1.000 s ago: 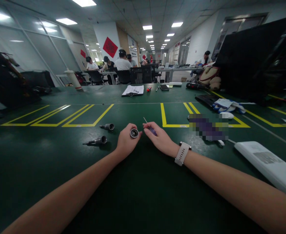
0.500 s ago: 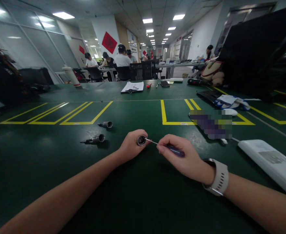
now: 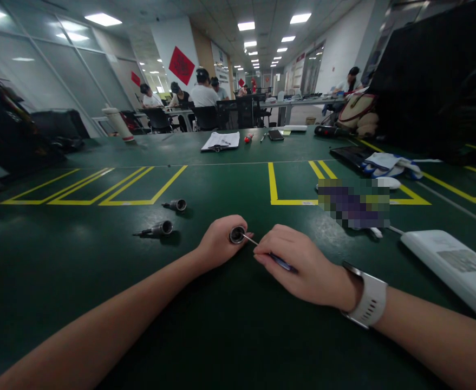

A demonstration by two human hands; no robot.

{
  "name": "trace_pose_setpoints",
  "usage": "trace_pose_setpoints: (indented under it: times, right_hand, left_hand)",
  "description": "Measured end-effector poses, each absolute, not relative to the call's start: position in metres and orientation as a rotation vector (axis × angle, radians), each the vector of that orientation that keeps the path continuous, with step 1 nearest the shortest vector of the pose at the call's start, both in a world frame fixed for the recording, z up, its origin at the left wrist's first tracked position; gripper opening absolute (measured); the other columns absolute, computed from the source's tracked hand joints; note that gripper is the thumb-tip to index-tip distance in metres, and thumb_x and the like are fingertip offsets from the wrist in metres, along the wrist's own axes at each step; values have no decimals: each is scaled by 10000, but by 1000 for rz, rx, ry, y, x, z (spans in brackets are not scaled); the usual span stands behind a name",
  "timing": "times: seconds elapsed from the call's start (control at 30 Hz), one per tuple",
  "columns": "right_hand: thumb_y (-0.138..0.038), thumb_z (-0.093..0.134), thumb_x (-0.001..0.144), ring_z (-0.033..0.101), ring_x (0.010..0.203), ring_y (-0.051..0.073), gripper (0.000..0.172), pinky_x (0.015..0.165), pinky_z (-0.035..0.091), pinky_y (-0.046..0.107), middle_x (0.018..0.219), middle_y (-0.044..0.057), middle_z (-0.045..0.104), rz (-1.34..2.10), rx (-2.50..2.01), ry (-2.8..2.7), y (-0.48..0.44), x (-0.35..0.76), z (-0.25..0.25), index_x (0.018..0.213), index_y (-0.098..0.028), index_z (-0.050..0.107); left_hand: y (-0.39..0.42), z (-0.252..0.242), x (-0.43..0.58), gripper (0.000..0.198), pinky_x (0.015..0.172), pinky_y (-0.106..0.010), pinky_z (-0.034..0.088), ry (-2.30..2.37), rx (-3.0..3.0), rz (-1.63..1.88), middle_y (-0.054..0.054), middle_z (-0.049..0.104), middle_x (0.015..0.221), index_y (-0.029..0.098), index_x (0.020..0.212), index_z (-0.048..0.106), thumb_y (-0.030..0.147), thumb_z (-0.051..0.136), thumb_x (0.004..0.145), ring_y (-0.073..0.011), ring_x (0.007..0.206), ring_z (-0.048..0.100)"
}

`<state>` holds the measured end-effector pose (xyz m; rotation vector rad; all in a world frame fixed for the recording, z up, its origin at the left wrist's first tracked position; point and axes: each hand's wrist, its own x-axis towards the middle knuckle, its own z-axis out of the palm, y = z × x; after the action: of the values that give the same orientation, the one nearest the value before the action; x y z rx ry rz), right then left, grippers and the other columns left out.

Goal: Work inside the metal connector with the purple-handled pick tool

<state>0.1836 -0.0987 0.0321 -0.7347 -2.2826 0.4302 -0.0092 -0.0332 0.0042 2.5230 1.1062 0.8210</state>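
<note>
My left hand [image 3: 219, 238] is wrapped round a hollow metal cylinder [image 3: 236, 234], its round open end turned toward me. A screwdriver [image 3: 283, 262] with a dark purple handle is pinched in the fingers of my right hand [image 3: 292, 257]. Its thin shaft reaches left to the mouth of the cylinder; how deep the tip sits inside is hard to see. To the left, two similar metal parts with narrow pointed ends lie on the green table: the nearer metal part [image 3: 162, 228] and the farther metal part [image 3: 180, 205].
A white power bank-like slab [image 3: 444, 254] with a cable lies at right, near a pixelated purple item [image 3: 351, 206]. Gloves [image 3: 392, 163] are behind it. A clipboard [image 3: 221, 141] and phone [image 3: 275, 135] lie farther back. Yellow tape [image 3: 290, 202] marks the table; people sit beyond.
My right hand has turned over the screwdriver and its fingers have shifted slightly left, covering more of the handle. My left hand keeps the cylinder in nearly the same place.
</note>
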Motion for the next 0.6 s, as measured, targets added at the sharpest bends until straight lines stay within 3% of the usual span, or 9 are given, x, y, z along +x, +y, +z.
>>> trace_pose_setpoints:
  times: [0.17,0.6]
  right_hand:
    - [-171,456,875,521,740,175,129,657,420,319,799,68,600,380,-800,-2314,-100,182,30,841,-152,579]
    - [-209,525,850,581,706,138,113,652,453,280,751,13,622,1017,-965,-1878,-98,181,28,796,-171,616]
  left_hand:
    - [-33,4,-8,181,529,-219,359,1136,2525,827,25,521,623,167,646,503,280,564,774,-98,571,472]
    - [-35,5,-9,178,533,-218,351,1116,2513,821,27,516,643,169,666,497,286,582,770,-98,577,471]
